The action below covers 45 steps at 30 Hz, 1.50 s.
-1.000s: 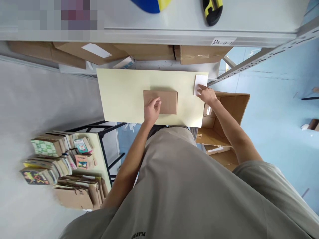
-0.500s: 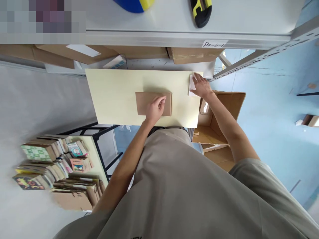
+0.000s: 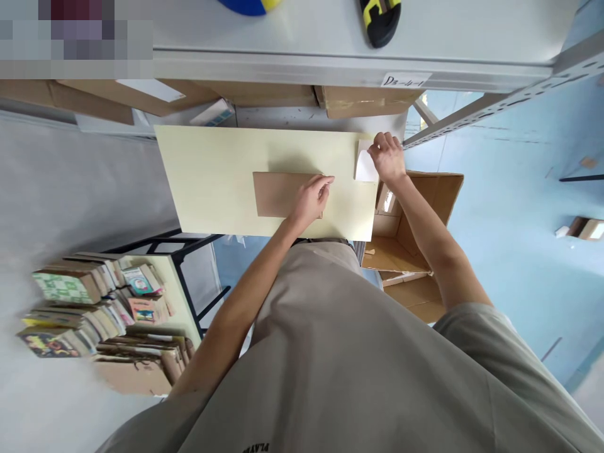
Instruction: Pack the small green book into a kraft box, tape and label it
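While the right hand works at the far right corner of the pale yellow tabletop, its thumb and fingers appear closed on the top sheet of a small white pad; the sheet curves upward. Left hand sits over the right end of a closed brown cardboard box, mid-table; fingers bent inward, nothing visible in them.

Handling, my judgement: a low, slow, even pull should keep the sheet from creasing or tearing; a left fingertip on the pad's near edge would stop it sliding.

Unclear: the right hand covers the pad's right side and the exact pinch. Cannot tell whether the left fingertips meet or touch the box. Utility knife and blue-and-yellow object on the shelf are cut off above.
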Each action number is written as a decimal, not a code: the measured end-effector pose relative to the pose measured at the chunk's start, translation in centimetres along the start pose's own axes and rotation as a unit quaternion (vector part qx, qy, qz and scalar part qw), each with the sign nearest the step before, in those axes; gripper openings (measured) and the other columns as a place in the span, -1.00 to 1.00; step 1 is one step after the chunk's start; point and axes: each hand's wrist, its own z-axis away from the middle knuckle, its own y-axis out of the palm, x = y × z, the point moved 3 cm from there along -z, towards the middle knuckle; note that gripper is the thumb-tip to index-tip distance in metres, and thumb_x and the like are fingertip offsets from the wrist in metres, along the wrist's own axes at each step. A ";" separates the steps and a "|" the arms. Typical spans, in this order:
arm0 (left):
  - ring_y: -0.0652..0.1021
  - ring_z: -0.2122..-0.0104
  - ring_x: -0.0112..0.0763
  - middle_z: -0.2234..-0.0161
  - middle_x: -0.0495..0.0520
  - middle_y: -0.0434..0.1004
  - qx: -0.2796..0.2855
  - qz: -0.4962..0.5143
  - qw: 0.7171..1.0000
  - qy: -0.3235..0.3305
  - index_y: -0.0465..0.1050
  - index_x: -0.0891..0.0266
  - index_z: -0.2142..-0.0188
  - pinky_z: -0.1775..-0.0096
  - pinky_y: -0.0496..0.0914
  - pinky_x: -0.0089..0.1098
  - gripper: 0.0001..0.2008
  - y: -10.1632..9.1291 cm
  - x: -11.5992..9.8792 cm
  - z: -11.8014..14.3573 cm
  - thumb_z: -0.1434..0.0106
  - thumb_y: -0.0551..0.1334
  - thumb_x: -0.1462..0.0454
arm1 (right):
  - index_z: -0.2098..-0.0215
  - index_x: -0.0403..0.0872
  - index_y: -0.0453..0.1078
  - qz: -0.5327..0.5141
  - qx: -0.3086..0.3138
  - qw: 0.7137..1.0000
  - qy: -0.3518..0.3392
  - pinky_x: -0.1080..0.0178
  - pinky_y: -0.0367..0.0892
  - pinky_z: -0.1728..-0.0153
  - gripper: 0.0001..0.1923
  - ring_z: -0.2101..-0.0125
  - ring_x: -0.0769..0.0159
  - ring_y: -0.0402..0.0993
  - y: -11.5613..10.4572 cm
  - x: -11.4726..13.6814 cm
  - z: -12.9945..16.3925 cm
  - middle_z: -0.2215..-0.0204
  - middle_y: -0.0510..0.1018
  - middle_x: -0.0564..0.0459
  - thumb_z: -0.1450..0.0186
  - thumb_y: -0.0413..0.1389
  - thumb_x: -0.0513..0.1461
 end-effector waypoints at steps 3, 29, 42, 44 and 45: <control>0.77 -0.14 -0.20 -0.17 0.19 0.81 0.025 0.007 0.999 0.023 0.72 0.13 -0.21 -0.25 0.66 -0.22 -0.66 1.0 -0.7 -1.0 -0.68 0.17 0.33 | -0.70 -0.02 0.30 0.012 0.000 1.000 -0.008 -0.58 0.37 -0.47 -0.29 -0.53 -0.46 0.39 0.1 0.2 0.1 -0.46 0.56 -0.34 -0.75 -0.23 0.02; 0.77 -0.21 -0.16 -0.26 0.20 0.78 0.110 0.008 0.994 0.009 0.71 0.14 -0.27 -0.36 0.62 -0.17 -0.60 2.8 -2.1 -0.5 -0.64 0.16 0.37 | -0.07 -0.10 0.83 -0.067 0.124 0.989 0.048 -0.27 0.62 -0.27 -0.61 -0.16 -0.32 0.74 -2.2 2.0 1.6 -0.18 0.82 -0.31 -0.62 0.23 -0.02; 0.10 -0.77 0.27 -0.78 0.51 -0.03 0.263 -0.082 0.961 -0.026 0.18 0.42 -0.72 -0.75 0.08 0.13 -0.06 11.8 -0.6 -11.6 -0.47 0.45 0.23 | -0.06 -0.04 0.77 -0.134 -0.047 0.990 0.013 -0.18 0.66 -0.23 -0.44 0.00 -0.11 0.77 -9.7 -1.9 -2.7 -0.02 0.83 -0.18 -0.64 0.17 0.20; -0.03 -0.79 0.38 -0.80 0.54 -0.18 0.284 -0.098 0.952 -0.055 0.09 0.45 -0.75 -0.75 0.05 0.18 0.08 13.0 -0.3 -13.3 -0.43 0.51 0.16 | -0.12 -0.03 0.75 -0.103 -0.049 0.993 0.004 -0.21 0.62 -0.30 -0.43 -0.09 -0.16 0.75 -10.3 -1.3 -2.9 -0.08 0.81 -0.19 -0.69 0.10 0.19; -0.09 -0.79 0.41 -0.81 0.54 -0.24 0.292 -0.102 0.949 -0.067 0.06 0.46 -0.76 -0.75 0.04 0.20 0.13 13.5 -0.2 -14.0 -0.41 0.53 0.13 | -0.15 -0.01 0.74 -0.086 -0.049 0.995 0.001 -0.23 0.60 -0.34 -0.42 -0.15 -0.19 0.72 -10.5 -0.9 -3.0 -0.11 0.80 -0.20 -0.71 0.07 0.19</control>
